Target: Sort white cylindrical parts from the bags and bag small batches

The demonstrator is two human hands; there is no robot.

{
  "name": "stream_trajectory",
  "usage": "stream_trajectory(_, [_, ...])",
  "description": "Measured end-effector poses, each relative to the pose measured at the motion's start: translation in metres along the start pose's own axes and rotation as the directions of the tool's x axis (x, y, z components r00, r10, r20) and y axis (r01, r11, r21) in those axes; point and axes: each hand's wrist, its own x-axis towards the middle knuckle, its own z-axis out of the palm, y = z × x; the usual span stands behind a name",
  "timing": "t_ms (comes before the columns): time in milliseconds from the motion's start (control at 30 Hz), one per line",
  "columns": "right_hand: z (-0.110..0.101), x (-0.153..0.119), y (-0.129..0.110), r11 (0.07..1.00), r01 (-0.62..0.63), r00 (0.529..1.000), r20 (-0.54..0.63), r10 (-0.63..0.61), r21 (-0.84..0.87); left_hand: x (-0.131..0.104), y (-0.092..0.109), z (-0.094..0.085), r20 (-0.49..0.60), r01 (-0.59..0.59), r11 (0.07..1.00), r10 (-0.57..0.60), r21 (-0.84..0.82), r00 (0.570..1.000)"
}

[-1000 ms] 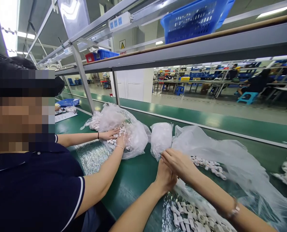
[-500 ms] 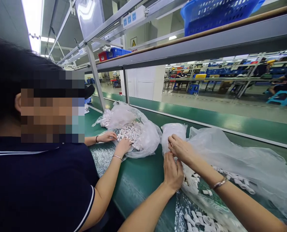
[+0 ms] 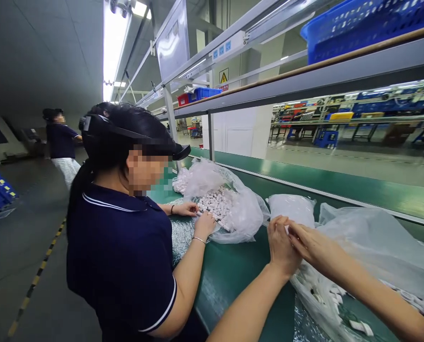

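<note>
My left hand (image 3: 283,247) and my right hand (image 3: 306,237) meet above the green bench (image 3: 244,270), fingertips together. A small bit of something white shows between them; its shape is mostly hidden by the fingers. The fingers of both hands are closed. Just behind them lies a full white plastic bag (image 3: 292,207). To the right is a large open clear bag (image 3: 372,232), with white plastic pieces (image 3: 361,327) at its lower part.
On the left a person (image 3: 126,237) in a dark shirt works at an open bag of white pieces (image 3: 217,204). A metal shelf (image 3: 286,80) with a blue basket (image 3: 369,28) crosses above the bench. Another person (image 3: 60,137) stands farther back.
The view has swung left, showing more of the neighbouring person and the floor. My hands have come together, the right one now beside the left rather than above it.
</note>
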Motion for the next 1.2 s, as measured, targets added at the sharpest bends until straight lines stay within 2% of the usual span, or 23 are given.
stream_trajectory(67, [-0.007, -0.007, -0.006, 0.999, -0.046, 0.999, 0.020, 0.046, 0.019, -0.002, -0.003, 0.004, -0.016, 0.039, 0.999, -0.039, 0.006, 0.999])
stream_trajectory(167, [-0.015, -0.018, -0.011, 0.984, -0.137, 0.990, 0.025, 0.135, 0.111, -0.009, -0.005, 0.004, -0.050, 0.016, 0.999, -0.014, 0.031, 0.999])
stream_trajectory(333, [-0.014, -0.030, -0.010, 0.957, -0.162, 0.985, -0.025, 0.173, 0.241, -0.014, -0.005, -0.003, -0.015, 0.001, 0.997, 0.000, 0.071, 1.000])
stream_trajectory(433, [-0.009, -0.035, -0.006, 0.959, -0.174, 0.984, 0.010, 0.176, 0.226, -0.015, -0.004, -0.006, -0.003, 0.005, 0.997, -0.005, 0.074, 1.000])
stream_trajectory(533, [-0.003, -0.036, 0.003, 0.966, -0.184, 0.983, 0.015, 0.184, 0.181, -0.015, -0.004, -0.007, 0.004, -0.042, 0.996, 0.041, 0.074, 0.999])
stream_trajectory(633, [0.001, -0.034, 0.012, 0.978, -0.180, 0.983, -0.007, 0.182, 0.104, -0.016, -0.006, -0.005, -0.007, -0.085, 0.993, 0.086, 0.082, 0.996])
stream_trajectory(733, [0.002, -0.032, 0.012, 0.985, -0.175, 0.984, 0.013, 0.175, -0.001, -0.016, -0.011, -0.001, -0.030, -0.089, 0.989, 0.094, 0.117, 0.995])
stream_trajectory(833, [-0.007, -0.030, -0.001, 0.984, -0.151, 0.988, 0.015, 0.153, -0.095, -0.015, -0.018, 0.000, -0.046, -0.080, 0.983, 0.088, 0.165, 0.995])
stream_trajectory(933, [-0.024, -0.030, -0.021, 0.985, -0.146, 0.989, -0.021, 0.144, -0.092, -0.014, -0.022, -0.003, -0.047, -0.074, 0.976, 0.085, 0.205, 0.995])
stream_trajectory(1067, [-0.044, -0.032, -0.038, 0.985, -0.166, 0.983, -0.069, 0.169, 0.051, -0.016, -0.025, -0.004, -0.018, -0.096, 0.976, 0.101, 0.197, 0.995])
stream_trajectory(1200, [-0.056, -0.037, -0.042, 0.952, -0.219, 0.967, -0.083, 0.241, 0.212, -0.018, -0.025, -0.003, -0.001, -0.109, 0.979, 0.111, 0.170, 0.994])
